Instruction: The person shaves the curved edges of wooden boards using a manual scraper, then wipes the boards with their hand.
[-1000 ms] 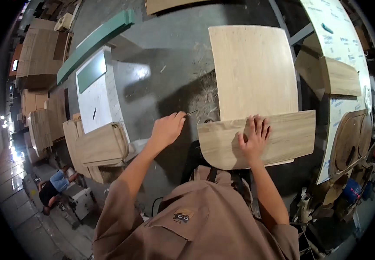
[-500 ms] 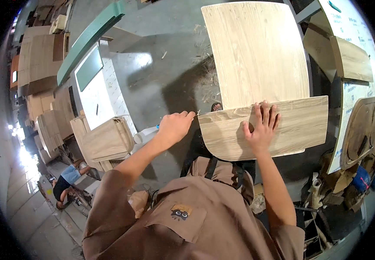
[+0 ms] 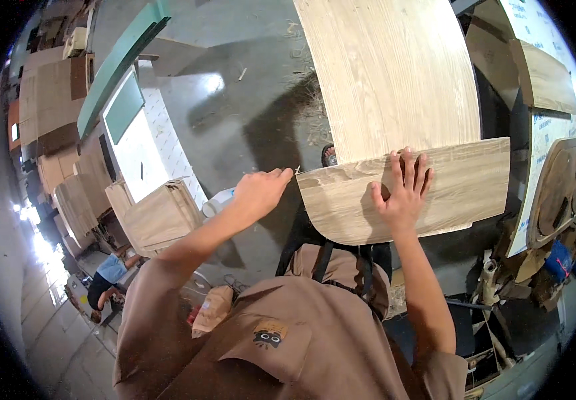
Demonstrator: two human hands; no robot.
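Observation:
A light wood-grain panel (image 3: 461,183) with a rounded near-left corner lies crosswise in front of me, over the near end of a larger matching board (image 3: 394,73). My right hand (image 3: 402,193) rests flat on this panel, fingers spread toward its far edge. Just off the panel's left end is my left hand (image 3: 263,193), its fingers closed in a pinch. A small thin tip shows beyond the fingertips at the panel's far-left corner; what it belongs to is hidden in the hand.
Left of me, a stack of wooden panels (image 3: 161,217) stands beside a white board (image 3: 138,167) with a green strip (image 3: 111,73). A white bottle (image 3: 218,202) is near my left forearm. Another person (image 3: 108,277) bends at far left. Boards and scraps (image 3: 554,260) crowd the right.
My left hand has shifted slightly left and stays by the panel's left end. My right hand keeps its place on the panel. The whole view has tilted a little.

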